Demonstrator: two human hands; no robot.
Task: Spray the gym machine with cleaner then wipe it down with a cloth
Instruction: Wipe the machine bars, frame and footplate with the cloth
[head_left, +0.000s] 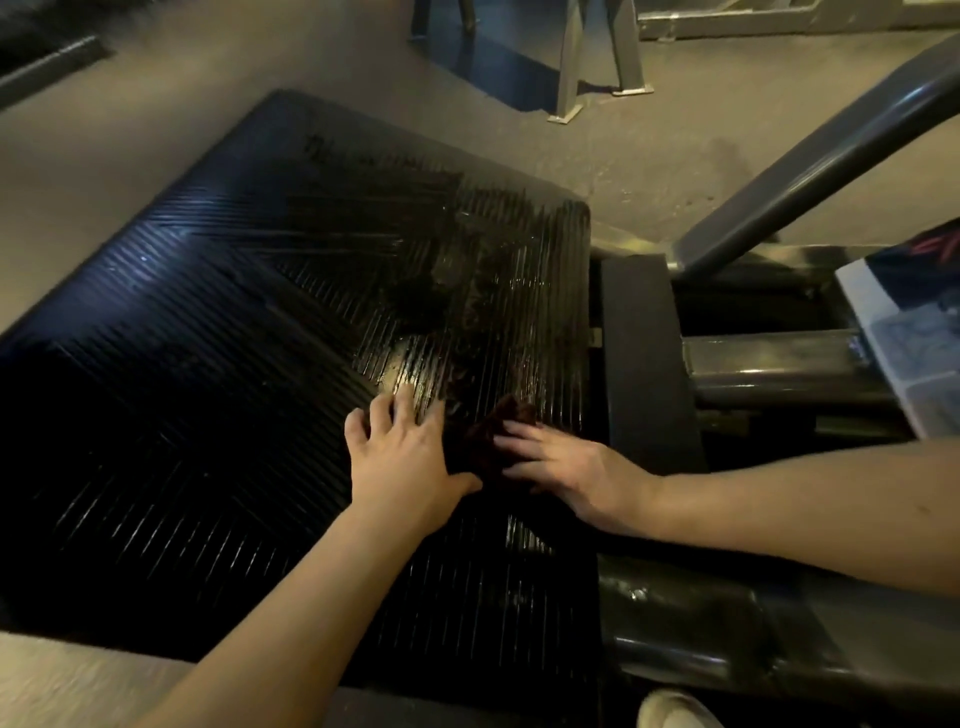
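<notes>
Together, the left hand (405, 457) and right hand (571, 467), fingers spread flat, press the cloth (488, 436) onto the wet ribbed footplate (208, 312) near its right edge, presumably to work moisture from the grooves.

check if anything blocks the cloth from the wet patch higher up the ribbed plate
Nothing visible does. The cloth lies on the ribbed plate under the right hand, the left hand flat beside it; the wet patch just beyond shows only bare ribs.

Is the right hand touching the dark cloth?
Touching. Head view shows the right hand with fingers lying flat on the cloth on the ribbed plate.
</notes>
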